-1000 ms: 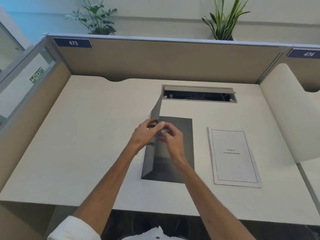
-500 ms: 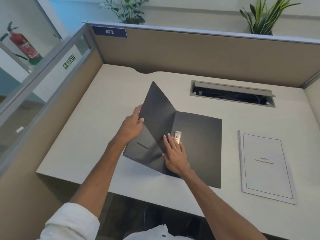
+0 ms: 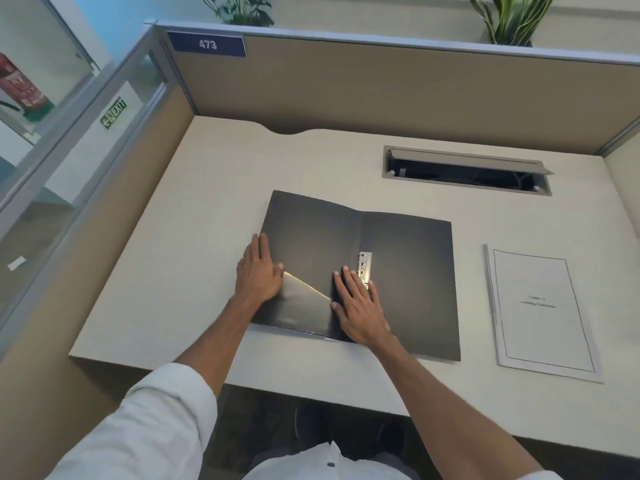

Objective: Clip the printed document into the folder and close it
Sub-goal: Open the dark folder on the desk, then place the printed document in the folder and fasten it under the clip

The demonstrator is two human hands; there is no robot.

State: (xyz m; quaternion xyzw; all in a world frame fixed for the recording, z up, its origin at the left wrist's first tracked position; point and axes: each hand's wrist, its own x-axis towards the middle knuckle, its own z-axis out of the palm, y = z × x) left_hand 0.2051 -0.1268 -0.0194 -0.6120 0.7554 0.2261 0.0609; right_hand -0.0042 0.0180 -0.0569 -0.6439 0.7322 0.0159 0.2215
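A black folder [image 3: 412,271] lies spread open and flat on the desk. Its metal clip [image 3: 365,268] sits along the inner spine. My left hand [image 3: 259,271] presses flat on the outer edge of the left cover. Flat on the spine area lies my right hand [image 3: 360,306], its fingertips just beside the clip. Neither hand grips anything. To the right of the folder, apart from it, the printed document [image 3: 540,313] lies face up, a white stapled stack with a framed title page.
An open cable tray [image 3: 465,169] is recessed in the desk [image 3: 207,209] behind the folder. Beige partition walls [image 3: 381,91] close the back and left sides. The desk's front edge runs just below the folder.
The folder's left cover, upright a second ago and half open after that, now lies flat on the desk. My left hand followed it down to the left; my right hand stayed on the spine.
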